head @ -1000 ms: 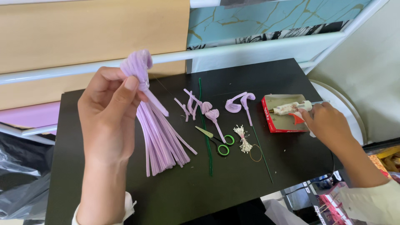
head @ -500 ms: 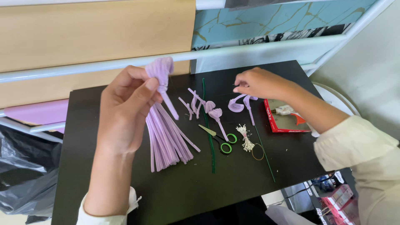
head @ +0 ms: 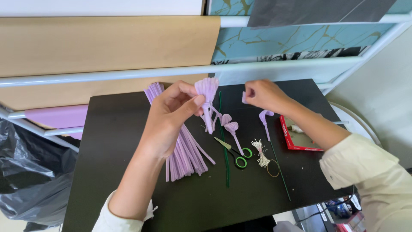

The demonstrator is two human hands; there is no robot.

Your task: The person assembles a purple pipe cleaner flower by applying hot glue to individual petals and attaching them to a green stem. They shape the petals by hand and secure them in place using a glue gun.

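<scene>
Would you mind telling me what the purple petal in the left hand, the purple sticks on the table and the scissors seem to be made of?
Purple petal: likely bent chenille stem, matte and ribbed into a fan, pinched by the left hand.
Purple sticks: probably the same fuzzy pipe cleaners; thin, uniform, soft-looking.
Scissors: pale metal-looking blades, glossy green handles, probably plastic.

Place: a craft workroom is showing here.
Evidence: paper rolls (head: 107, 43) hanging on white racks, lilac pipe cleaners (head: 184, 150), scissors (head: 234, 152) lying on black table (head: 120, 141).
</scene>
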